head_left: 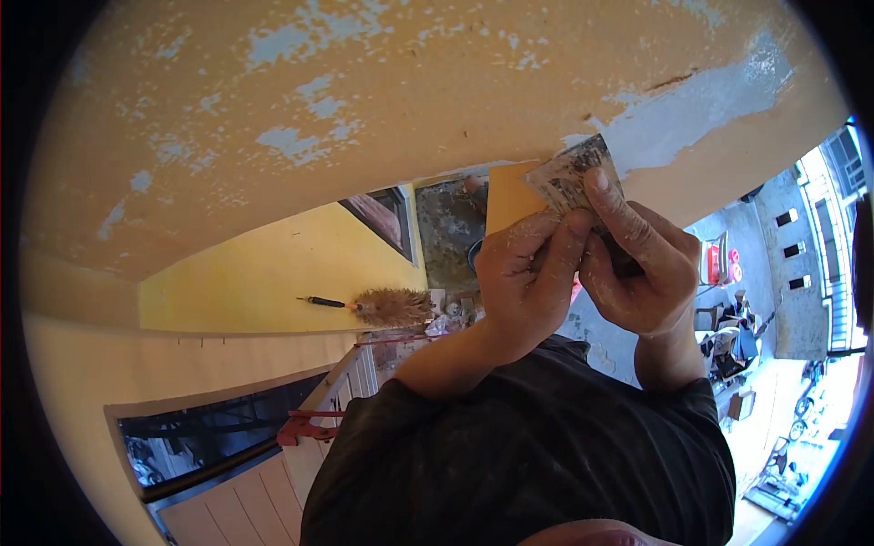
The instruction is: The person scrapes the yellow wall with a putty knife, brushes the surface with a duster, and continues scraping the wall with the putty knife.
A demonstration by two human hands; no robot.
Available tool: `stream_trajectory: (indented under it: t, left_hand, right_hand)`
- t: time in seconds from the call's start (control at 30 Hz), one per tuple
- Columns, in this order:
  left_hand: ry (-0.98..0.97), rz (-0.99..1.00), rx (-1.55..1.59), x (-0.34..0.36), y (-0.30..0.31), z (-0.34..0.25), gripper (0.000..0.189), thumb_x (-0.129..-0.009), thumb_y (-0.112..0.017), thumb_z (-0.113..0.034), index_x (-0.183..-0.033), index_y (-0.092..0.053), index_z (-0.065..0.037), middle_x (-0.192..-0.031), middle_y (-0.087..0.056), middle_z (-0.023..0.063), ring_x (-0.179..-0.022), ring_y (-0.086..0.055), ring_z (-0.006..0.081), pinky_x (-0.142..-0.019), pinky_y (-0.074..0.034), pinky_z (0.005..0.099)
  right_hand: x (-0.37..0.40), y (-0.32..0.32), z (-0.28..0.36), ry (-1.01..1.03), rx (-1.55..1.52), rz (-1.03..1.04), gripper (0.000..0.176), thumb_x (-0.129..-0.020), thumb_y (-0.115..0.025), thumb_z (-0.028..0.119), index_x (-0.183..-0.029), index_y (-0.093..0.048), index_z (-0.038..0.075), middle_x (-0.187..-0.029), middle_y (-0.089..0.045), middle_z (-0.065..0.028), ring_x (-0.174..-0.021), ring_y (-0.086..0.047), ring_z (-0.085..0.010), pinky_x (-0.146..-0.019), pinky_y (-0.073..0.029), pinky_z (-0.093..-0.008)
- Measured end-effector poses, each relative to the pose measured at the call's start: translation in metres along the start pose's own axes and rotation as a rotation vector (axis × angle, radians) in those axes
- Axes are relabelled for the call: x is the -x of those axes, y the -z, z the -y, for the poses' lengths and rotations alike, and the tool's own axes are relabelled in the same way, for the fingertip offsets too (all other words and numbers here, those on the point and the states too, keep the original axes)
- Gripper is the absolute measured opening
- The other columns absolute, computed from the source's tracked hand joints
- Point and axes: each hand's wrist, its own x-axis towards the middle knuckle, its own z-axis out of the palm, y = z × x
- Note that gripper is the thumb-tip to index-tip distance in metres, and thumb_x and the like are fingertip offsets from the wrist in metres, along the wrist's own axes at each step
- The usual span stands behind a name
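Observation:
Both hands are raised to the wall (300,218), where orange paint has flaked off in pale patches. They grip a flat, thin scraper blade (566,173) smeared with paint residue, its upper edge at or very near the border of a large bare patch (701,114). My left hand (526,273) pinches the lower part of the blade with closed fingers. My right hand (645,264) is closed on it too, its index finger pressed along the blade's face. Flecks of paint cling to the fingers. A handle, if there is one, is hidden behind the hands.
A feather duster (393,308) hangs at the left against the yellow wall. Below it are a red metal bracket (305,426) and a window (209,437). Chairs and assorted items (733,337) stand on the floor at the right, with motorbikes (801,409) beyond.

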Motion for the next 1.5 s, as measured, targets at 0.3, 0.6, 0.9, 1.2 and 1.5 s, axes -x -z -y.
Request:
stream_trajectory:
  t: [0.3, 0.6, 0.9, 1.2, 1.5]
  left_hand:
    - [0.007, -0.026, 0.05, -0.001, -0.004, -0.002, 0.022, -0.094, -0.058, -0.011, -0.078, -0.061, 0.003, -0.064, -0.05, -0.0048, -0.059, -0.037, 0.001, -0.05, -0.028, 0.0192]
    - [-0.012, -0.045, 0.056, -0.005, -0.002, -0.006, 0.021, -0.094, -0.059, -0.011, -0.078, -0.062, 0.003, -0.06, -0.052, -0.0019, -0.055, -0.041, 0.0015, -0.048, -0.031, 0.0199]
    - [-0.036, -0.022, -0.065, 0.002, 0.004, -0.001, 0.021, -0.093, -0.059, -0.01, -0.077, -0.062, 0.003, -0.057, -0.056, 0.0021, -0.051, -0.046, 0.0029, -0.046, -0.036, 0.0213]
    - [-0.006, -0.014, 0.007, -0.003, 0.008, -0.007, 0.02, -0.093, -0.059, -0.01, -0.078, -0.062, 0.003, -0.057, -0.057, 0.0018, -0.051, -0.048, 0.0027, -0.045, -0.036, 0.0213]
    - [0.01, -0.075, -0.025, 0.001, 0.004, -0.008, 0.023, -0.095, -0.055, -0.009, -0.076, -0.059, 0.002, -0.066, -0.053, -0.0032, -0.062, -0.041, 0.0019, -0.052, -0.031, 0.0185]
  right_hand:
    - [-0.002, 0.001, -0.005, -0.003, -0.056, 0.024, 0.054, -0.068, -0.059, -0.011, -0.12, -0.063, 0.002, -0.058, -0.054, -0.0052, -0.046, -0.047, -0.0108, -0.045, -0.04, -0.0251]
    - [-0.011, -0.003, -0.012, 0.112, -0.117, -0.009, 0.053, -0.068, -0.059, -0.011, -0.12, -0.062, 0.0, -0.064, -0.058, -0.0084, -0.047, -0.05, -0.0129, -0.046, -0.042, -0.0264]
    - [0.003, -0.003, -0.002, 0.004, -0.038, -0.005, 0.055, -0.069, -0.06, -0.013, -0.123, -0.06, 0.001, -0.059, -0.053, -0.0068, -0.047, -0.049, -0.0142, -0.045, -0.042, -0.0271]
    - [-0.008, -0.009, -0.001, 0.036, -0.101, -0.033, 0.051, -0.071, -0.061, -0.011, -0.121, -0.061, 0.001, -0.062, -0.057, -0.009, -0.048, -0.053, -0.0173, -0.046, -0.044, -0.0282]
    - [-0.004, -0.012, -0.002, 0.035, -0.122, -0.022, 0.057, -0.069, -0.063, -0.01, -0.124, -0.059, 0.002, -0.063, -0.057, -0.0084, -0.05, -0.055, -0.0182, -0.047, -0.045, -0.0295]
